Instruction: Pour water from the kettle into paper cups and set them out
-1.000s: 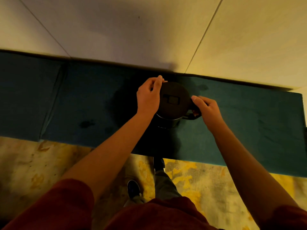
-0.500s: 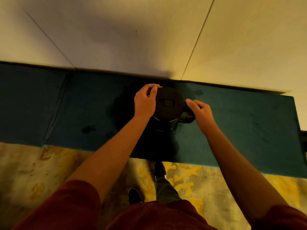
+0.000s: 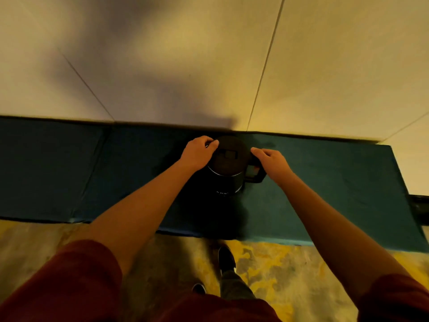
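A black electric kettle [image 3: 228,173] stands upright on a teal cloth-covered surface [image 3: 325,182], close to the wall, its lid closed. My left hand [image 3: 197,153] curls against the left edge of the lid, fingertips touching the rim. My right hand [image 3: 271,161] is closed over the top of the kettle's handle [image 3: 255,176], which points to the right. I see no paper cups in this view.
A pale panelled wall [image 3: 209,66] rises directly behind the teal surface. A dark object [image 3: 419,205] pokes in at the right edge. Below the surface's front edge lies a mottled yellow floor [image 3: 278,263] with my shoes [image 3: 226,259].
Both hands stay on the kettle. My right hand has slid toward the top of the handle, so more of the handle shows below it. The camera has tilted up slightly.
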`<state>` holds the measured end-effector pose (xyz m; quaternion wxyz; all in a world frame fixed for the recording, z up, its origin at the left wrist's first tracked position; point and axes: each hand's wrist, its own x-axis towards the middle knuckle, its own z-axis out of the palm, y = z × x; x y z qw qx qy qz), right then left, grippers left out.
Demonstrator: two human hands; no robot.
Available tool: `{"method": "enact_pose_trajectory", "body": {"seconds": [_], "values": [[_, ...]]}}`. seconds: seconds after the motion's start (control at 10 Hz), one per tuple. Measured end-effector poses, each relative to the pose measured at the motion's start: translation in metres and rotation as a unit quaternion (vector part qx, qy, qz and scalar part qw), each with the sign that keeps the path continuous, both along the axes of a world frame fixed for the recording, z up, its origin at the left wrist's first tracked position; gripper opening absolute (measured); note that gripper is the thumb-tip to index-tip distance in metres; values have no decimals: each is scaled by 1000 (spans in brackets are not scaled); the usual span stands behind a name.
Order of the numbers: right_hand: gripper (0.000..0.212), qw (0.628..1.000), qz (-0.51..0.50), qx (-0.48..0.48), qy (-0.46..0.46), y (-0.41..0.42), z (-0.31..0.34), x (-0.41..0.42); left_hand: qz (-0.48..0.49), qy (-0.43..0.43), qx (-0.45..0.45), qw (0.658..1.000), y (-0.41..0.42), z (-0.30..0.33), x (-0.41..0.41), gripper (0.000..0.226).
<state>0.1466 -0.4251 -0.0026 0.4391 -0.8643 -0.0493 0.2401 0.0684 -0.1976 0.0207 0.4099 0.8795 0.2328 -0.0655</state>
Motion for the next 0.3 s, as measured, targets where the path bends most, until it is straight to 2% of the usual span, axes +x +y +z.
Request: {"method": "enact_pose_trajectory", "body": {"seconds": [0.1, 0.2, 0.3], "values": [[30, 993, 56, -93, -47, -1, 16, -4, -54, 14, 38, 998, 13, 27, 0, 38], [31, 988, 74, -112, -76, -1, 70, -12, -111, -7, 93, 989, 23, 80, 13, 51], [41, 985, 40, -30, -168, 1, 155, -27, -143, -40, 174, 973, 35, 147, 24, 62]]}}
